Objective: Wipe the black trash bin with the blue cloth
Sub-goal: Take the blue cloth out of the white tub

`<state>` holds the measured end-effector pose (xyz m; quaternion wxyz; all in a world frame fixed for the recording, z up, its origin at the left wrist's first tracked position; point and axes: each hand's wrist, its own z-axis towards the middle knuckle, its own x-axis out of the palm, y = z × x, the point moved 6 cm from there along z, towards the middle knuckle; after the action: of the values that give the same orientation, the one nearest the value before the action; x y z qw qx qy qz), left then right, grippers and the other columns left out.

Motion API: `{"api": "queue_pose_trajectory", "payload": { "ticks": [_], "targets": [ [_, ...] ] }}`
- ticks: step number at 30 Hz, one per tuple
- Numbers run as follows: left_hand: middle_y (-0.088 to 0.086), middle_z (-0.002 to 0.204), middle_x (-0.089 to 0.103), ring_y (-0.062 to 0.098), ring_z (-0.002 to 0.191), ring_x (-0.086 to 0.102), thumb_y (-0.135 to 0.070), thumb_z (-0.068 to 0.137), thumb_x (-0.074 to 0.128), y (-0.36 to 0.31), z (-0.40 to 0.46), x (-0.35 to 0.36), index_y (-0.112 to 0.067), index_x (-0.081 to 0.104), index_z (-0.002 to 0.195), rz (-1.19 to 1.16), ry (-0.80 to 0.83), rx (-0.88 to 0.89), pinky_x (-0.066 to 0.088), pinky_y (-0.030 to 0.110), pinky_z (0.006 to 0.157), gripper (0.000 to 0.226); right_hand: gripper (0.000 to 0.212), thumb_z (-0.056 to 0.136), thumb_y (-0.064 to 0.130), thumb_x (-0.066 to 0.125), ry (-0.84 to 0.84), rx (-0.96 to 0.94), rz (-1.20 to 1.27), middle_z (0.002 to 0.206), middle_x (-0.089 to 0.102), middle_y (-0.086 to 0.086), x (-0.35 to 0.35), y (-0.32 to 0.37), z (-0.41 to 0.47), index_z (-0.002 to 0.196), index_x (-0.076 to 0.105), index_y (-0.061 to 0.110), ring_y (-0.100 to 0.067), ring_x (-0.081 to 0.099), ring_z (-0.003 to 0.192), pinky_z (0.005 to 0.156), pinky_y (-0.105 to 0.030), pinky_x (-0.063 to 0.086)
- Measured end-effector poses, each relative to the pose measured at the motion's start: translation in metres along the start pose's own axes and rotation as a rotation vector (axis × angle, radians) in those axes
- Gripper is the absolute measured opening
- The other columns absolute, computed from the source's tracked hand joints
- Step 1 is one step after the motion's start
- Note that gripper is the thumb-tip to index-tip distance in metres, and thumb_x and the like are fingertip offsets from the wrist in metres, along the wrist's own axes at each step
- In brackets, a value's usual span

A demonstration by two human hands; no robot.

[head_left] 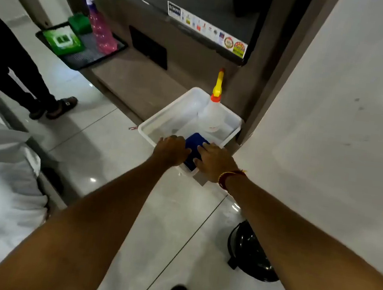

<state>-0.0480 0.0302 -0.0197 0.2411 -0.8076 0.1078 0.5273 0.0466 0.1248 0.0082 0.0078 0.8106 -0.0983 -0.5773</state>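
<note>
Fingers of both hands curled down onto the cloth (pixel 193 153), pressed close together, tips hidden against the fabric. Cannot tell whether pinching it yet or just resting on top. Left hand (pixel 172 150) on the cloth's left edge, right hand (pixel 212 163) on its right edge, red thread on that wrist. Two-sided contact reads like gathering or lifting the folded cloth, not wiping.

Landmark: white tub (pixel 189 123) on the floor against the brown cabinet. Cloth inside the tub at its near corner, partly draped on the near rim. Spray bottle (pixel 211 113) upright inside the tub at the far corner, yellow trigger on top, untouched, well apart from the hands. Likely kept together as a cleaning kit, so the reach goes here first.

Bin (pixel 248 253) on the floor, nearer the camera than the tub and to its right, close to the white wall, partly hidden under the right forearm. Glossy black, looks tipped or lidded; cannot tell which. Well apart from cloth.

Judgement: pick-up step only, wipe not started. Next likely needs a firm grip, lift clear of the rim, carry back toward the bin.

Beyond the tub, left: dark tray with green boxes and a pink bottle. Another person's legs further left.
</note>
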Motion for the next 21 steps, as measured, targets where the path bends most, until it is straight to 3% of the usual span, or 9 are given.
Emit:
{"api": "queue_pose_trajectory", "payload": {
  "ticks": [10, 14, 17, 21],
  "targets": [
    [0.019, 0.120, 0.064, 0.037, 0.116, 0.059, -0.038, 0.092, 0.063, -0.008, 0.036, 0.006, -0.005, 0.059, 0.118, -0.093, -0.014, -0.189, 0.053, 0.051, 0.098, 0.043, 0.052, 0.105, 0.039, 0.037, -0.072, -0.043, 0.038, 0.157, 0.041, -0.011, 0.025, -0.013, 0.008, 0.149, 0.041, 0.011, -0.030, 0.023, 0.152, 0.121, -0.056, 0.021],
    [0.009, 0.112, 0.067, 0.024, 0.096, 0.064, -0.036, 0.094, 0.056, -0.027, 0.029, -0.025, -0.008, 0.060, 0.118, -0.410, -0.189, -0.196, 0.057, 0.036, 0.086, 0.037, 0.058, 0.102, 0.038, 0.048, -0.216, -0.052, 0.254, 0.157, 0.041, -0.013, 0.006, -0.020, 0.004, 0.151, 0.036, 0.010, -0.031, 0.029, 0.150, 0.123, -0.050, 0.026],
    [0.001, 0.099, 0.063, 0.017, 0.085, 0.062, -0.035, 0.094, 0.056, -0.058, -0.001, -0.051, -0.013, 0.056, 0.116, -0.568, -0.389, -0.170, 0.051, 0.028, 0.073, 0.030, 0.077, 0.095, 0.044, 0.060, -0.431, -0.019, 0.417, 0.157, 0.041, -0.013, -0.020, -0.031, -0.013, 0.154, 0.030, 0.007, -0.030, 0.036, 0.147, 0.121, -0.044, 0.032],
    [-0.003, 0.090, 0.061, 0.012, 0.073, 0.059, -0.030, 0.093, 0.059, -0.118, -0.045, -0.044, -0.012, 0.058, 0.106, -0.760, -0.488, -0.110, 0.051, 0.022, 0.073, 0.022, 0.088, 0.091, 0.050, 0.061, -0.592, 0.049, 0.422, 0.165, 0.024, -0.010, -0.027, -0.066, -0.057, 0.157, 0.021, 0.008, -0.028, 0.020, 0.153, 0.124, -0.048, 0.024]
  ]
}}
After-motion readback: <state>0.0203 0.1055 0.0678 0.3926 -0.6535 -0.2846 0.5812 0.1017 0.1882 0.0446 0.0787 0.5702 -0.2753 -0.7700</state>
